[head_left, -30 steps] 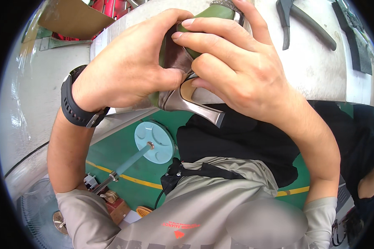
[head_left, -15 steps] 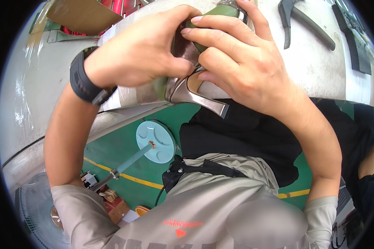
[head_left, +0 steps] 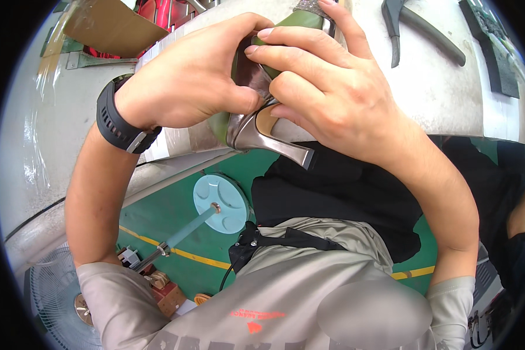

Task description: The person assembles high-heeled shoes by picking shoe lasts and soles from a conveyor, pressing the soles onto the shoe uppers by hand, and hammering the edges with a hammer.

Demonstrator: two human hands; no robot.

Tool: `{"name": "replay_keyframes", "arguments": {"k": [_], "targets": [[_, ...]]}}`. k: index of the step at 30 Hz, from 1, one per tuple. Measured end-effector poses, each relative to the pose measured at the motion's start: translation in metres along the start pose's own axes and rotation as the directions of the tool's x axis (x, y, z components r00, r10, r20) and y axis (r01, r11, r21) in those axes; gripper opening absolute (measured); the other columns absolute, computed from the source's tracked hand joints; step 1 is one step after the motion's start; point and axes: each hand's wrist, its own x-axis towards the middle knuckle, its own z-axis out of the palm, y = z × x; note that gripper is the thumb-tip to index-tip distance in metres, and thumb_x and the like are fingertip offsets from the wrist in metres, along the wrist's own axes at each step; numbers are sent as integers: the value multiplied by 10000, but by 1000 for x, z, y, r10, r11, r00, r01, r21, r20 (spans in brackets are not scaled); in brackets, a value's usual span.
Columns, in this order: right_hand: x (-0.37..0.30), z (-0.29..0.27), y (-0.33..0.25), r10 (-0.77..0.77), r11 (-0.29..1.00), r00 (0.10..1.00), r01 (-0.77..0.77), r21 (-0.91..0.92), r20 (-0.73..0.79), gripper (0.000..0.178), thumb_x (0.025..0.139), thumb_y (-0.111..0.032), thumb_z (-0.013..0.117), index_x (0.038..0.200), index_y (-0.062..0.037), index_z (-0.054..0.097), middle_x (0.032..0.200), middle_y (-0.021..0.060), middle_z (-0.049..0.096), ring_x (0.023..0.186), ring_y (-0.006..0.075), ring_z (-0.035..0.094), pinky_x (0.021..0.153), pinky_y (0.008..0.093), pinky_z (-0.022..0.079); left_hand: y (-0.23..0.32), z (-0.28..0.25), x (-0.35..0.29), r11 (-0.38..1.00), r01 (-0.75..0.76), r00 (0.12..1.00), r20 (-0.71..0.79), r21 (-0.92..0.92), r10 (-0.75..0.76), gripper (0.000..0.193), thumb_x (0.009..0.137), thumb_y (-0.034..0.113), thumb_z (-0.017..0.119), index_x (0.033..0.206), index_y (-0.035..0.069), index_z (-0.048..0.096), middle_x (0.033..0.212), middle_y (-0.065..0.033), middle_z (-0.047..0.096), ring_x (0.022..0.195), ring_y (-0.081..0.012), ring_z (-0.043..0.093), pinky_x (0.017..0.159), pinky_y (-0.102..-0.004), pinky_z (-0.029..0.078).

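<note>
A green high-heeled shoe (head_left: 222, 126) with a shiny bronze-toned heel (head_left: 277, 144) is held over the table's near edge, its heel tip pointing toward me and to the right. A glittery band (head_left: 311, 7) shows at its far end. My left hand (head_left: 186, 84), with a black watch on the wrist, wraps over the shoe, its thumb pressed near the top of the heel. From the other side my right hand (head_left: 341, 96) curls its fingers round the shoe, the fingertips close to the left hand's. Much of the shoe's middle is hidden behind the fingers.
A dark hand tool with two handles (head_left: 394, 32) lies on the table (head_left: 443, 96) at the far right, beside a black strip (head_left: 491, 52). A brown sheet (head_left: 114, 26) lies at the far left. Below are a light-blue round base (head_left: 230, 201) and a fan (head_left: 55, 291). Another person's arm (head_left: 522, 214) shows at right.
Both hands and the shoe appear slightly further left and lower in the picture, with the view itself shifting a little. The grip on the shoe looks nearly the same.
</note>
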Motion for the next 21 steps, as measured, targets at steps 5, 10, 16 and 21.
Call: {"name": "replay_keyframes", "arguments": {"k": [5,10,16,21], "targets": [[1,-5,-1,8,1000,1000,-8,12,0,108,857,-192,688,857,-93,645,1228,131,731,1226,256,678,1206,650,328,22,1,6,980,127,991,32,155,-133,769,719,13,759,1450,17,521,1231,-108,634,1146,-218,610,994,-371,515],[5,-11,-6,34,999,997,-35,11,70,104,860,-188,691,859,-94,645,1223,136,730,1223,264,681,1208,643,327,24,-3,6,967,125,988,64,221,-143,780,728,26,780,1462,10,517,1248,-115,642,1189,-231,618,1004,-372,520],[2,8,4,-69,997,986,70,6,-153,116,863,-194,696,885,-88,656,1227,138,729,1228,265,680,1194,636,355,9,-15,3,995,90,987,135,-50,-82,772,789,0,756,1516,21,495,1318,-93,626,1341,-236,574,1083,-375,504],[-1,8,3,-35,999,995,34,-10,-92,111,863,-196,692,881,-94,655,1229,134,725,1233,262,678,1197,641,349,16,-6,5,990,133,985,100,47,-138,751,744,19,778,1453,14,530,1267,-114,640,1245,-230,610,1028,-357,517]]}}
